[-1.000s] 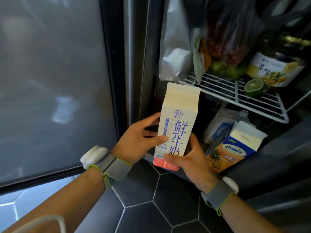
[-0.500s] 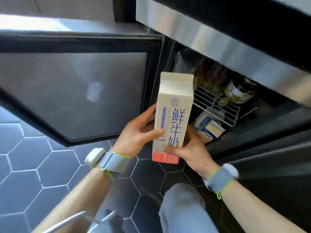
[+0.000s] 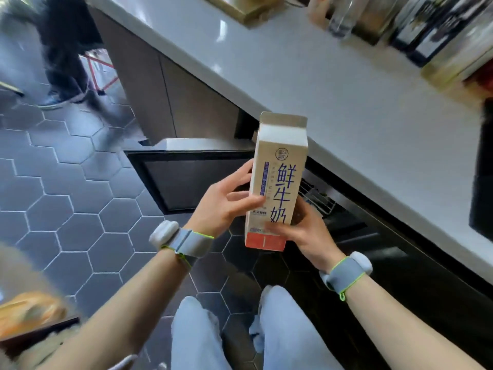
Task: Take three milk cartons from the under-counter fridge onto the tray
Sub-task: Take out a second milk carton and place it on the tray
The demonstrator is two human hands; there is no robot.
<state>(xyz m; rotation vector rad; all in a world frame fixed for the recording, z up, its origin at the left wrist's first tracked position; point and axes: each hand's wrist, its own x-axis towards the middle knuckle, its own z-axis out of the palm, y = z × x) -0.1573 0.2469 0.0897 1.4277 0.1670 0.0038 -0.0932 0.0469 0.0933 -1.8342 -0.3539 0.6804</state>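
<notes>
A tall milk carton (image 3: 277, 182) with a folded gable top, cream sides, large blue lettering and a red band at its base is held upright in mid-air, in front of the person's knees and level with the edge of the desk (image 3: 333, 84). Both hands are closed on it. The left hand (image 3: 224, 206) wraps the left side around mid-height, thumb across the front face and fingers behind. The right hand (image 3: 301, 231) cups the lower right corner, thumb on the front just above the red band, the palm supporting from behind and partly underneath.

Judging by the two-handed hold, the carton is probably full and fairly heavy. Its card walls are stiff but will dent if squeezed hard, and a carton fresh from the cold may be damp and slippery. The safest hold looks to be low on the body with one hand under the base, not on the soft folded top.

Behind the carton, the fridge door (image 3: 186, 180) stands open to the left, and a wire shelf (image 3: 317, 198) shows in the opening under the desk. The desk is pale and bare nearby, with bottles (image 3: 426, 28) along its far edge. No tray can be made out with certainty. The floor (image 3: 66, 204) is dark hexagonal tile. Another person's legs (image 3: 64, 49) stand at upper left.
</notes>
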